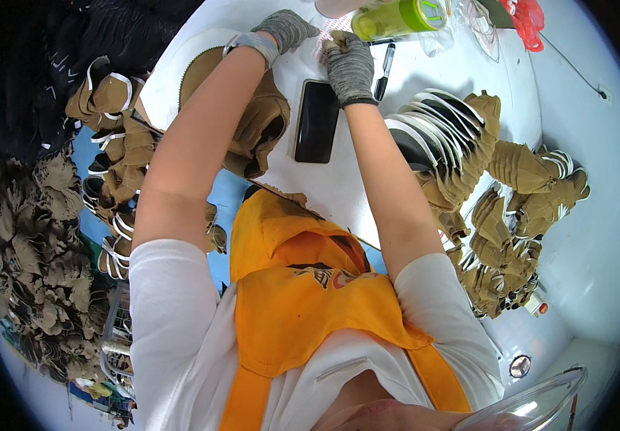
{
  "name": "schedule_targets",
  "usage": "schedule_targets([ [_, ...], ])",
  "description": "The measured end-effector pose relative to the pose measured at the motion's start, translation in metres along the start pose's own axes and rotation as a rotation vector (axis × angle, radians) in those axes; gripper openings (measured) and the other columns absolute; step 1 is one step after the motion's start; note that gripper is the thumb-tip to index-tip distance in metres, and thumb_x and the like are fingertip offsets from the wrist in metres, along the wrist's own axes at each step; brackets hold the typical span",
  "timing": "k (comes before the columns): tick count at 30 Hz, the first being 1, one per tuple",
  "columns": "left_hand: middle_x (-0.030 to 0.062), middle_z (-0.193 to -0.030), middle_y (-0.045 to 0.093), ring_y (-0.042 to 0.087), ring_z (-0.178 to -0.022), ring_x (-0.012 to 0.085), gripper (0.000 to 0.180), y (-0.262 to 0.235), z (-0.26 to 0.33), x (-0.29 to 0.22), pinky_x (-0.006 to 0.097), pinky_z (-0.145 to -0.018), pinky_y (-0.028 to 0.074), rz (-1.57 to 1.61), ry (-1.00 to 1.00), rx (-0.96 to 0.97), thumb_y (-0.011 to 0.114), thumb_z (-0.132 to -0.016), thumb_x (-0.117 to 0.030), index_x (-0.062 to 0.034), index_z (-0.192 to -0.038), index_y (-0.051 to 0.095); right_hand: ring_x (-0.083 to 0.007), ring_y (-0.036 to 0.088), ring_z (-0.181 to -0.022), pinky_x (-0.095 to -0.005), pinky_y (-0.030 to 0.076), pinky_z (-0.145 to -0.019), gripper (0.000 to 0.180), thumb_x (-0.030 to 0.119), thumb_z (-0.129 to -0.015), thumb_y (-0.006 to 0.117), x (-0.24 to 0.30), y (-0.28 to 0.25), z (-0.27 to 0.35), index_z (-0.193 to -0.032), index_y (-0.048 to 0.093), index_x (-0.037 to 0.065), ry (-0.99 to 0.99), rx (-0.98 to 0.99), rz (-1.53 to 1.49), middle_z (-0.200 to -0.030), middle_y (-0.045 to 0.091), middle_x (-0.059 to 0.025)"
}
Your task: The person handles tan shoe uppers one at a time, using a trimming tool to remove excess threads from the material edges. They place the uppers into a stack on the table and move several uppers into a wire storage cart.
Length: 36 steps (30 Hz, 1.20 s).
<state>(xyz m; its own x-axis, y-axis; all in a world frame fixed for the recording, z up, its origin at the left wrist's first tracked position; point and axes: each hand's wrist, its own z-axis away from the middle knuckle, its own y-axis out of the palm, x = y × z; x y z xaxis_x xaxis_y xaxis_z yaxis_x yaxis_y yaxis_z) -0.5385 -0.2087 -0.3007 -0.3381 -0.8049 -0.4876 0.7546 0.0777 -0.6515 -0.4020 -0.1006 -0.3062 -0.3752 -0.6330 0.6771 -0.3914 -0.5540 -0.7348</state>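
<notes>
My left hand (288,30), in a grey knit glove, is at the far side of the white table, its fingers stretched toward a small white sheet with red print (322,49). My right hand (352,68), in a matching glove, has its fingers curled at the sheet's right edge and appears to pinch it. A black phone (315,123) lies just nearer than my right hand, with a black-and-silver marker pen (385,73) to its right. Under my left forearm sits a brown shoe upper (258,129), partly hidden by the arm.
A bottle with a lime-green lid (395,19) lies beyond my right hand. Stacked brown uppers with white edges (445,140) stand right of my right forearm. More uppers (112,158) pile at the left. A red plastic bag (525,23) is at the far right.
</notes>
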Motion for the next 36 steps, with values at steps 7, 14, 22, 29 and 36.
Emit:
schedule_targets([
  [7, 0.0127, -0.090, 0.069, 0.066, -0.081, 0.0311, 0.027, 0.061, -0.099, 0.056, 0.041, -0.080, 0.054, -0.460, 0.463, -0.173, 0.059, -0.088, -0.027, -0.0089, -0.104, 0.070, -0.0294, 0.066, -0.079, -0.0375, 0.050, -0.078, 0.031, 0.035, -0.088, 0.065, 0.016, -0.004, -0.009, -0.095, 0.072, 0.005, 0.037, 0.115, 0.174, -0.085, 0.070, -0.0162],
  [14, 0.0099, -0.086, 0.069, 0.065, -0.071, 0.0229, 0.030, 0.035, -0.051, 0.040, 0.038, -0.068, 0.054, 0.256, 0.129, -0.023, 0.060, -0.092, -0.031, -0.0048, -0.108, 0.062, -0.0350, 0.065, -0.085, -0.0433, 0.050, -0.082, 0.035, 0.041, -0.087, 0.061, 0.016, -0.008, -0.017, -0.093, 0.073, 0.010, 0.098, 0.150, 0.143, -0.090, 0.069, -0.0177],
  [22, 0.0151, -0.099, 0.070, 0.066, -0.092, 0.0284, 0.035, 0.058, -0.074, 0.054, 0.037, -0.086, 0.050, -0.067, 0.487, -0.324, 0.065, -0.082, -0.035, -0.0091, -0.104, 0.069, -0.0348, 0.066, -0.083, -0.0477, 0.050, -0.076, 0.035, 0.035, -0.088, 0.049, 0.034, -0.006, -0.034, -0.086, 0.073, 0.010, -0.107, 0.231, 0.690, -0.087, 0.069, -0.0167],
  [29, 0.0139, -0.098, 0.070, 0.065, -0.093, 0.0294, 0.037, 0.087, -0.110, 0.080, 0.037, -0.085, 0.050, 0.151, 0.552, -0.332, 0.067, -0.080, -0.038, -0.0074, -0.101, 0.070, -0.0341, 0.065, -0.084, -0.0472, 0.049, -0.078, 0.035, 0.036, -0.089, 0.049, 0.020, -0.006, -0.034, -0.088, 0.072, 0.009, -0.284, 0.171, 0.625, -0.087, 0.069, -0.0154],
  [36, 0.0134, -0.091, 0.071, 0.067, -0.079, 0.0262, 0.037, 0.088, -0.109, 0.083, 0.038, -0.073, 0.054, 0.426, 0.493, -0.242, 0.074, -0.078, -0.033, -0.0032, -0.100, 0.069, -0.0371, 0.063, -0.088, -0.0476, 0.048, -0.082, 0.042, 0.043, -0.093, 0.049, 0.012, -0.009, -0.027, -0.091, 0.071, 0.008, -0.169, 0.162, 0.399, -0.091, 0.066, -0.0182],
])
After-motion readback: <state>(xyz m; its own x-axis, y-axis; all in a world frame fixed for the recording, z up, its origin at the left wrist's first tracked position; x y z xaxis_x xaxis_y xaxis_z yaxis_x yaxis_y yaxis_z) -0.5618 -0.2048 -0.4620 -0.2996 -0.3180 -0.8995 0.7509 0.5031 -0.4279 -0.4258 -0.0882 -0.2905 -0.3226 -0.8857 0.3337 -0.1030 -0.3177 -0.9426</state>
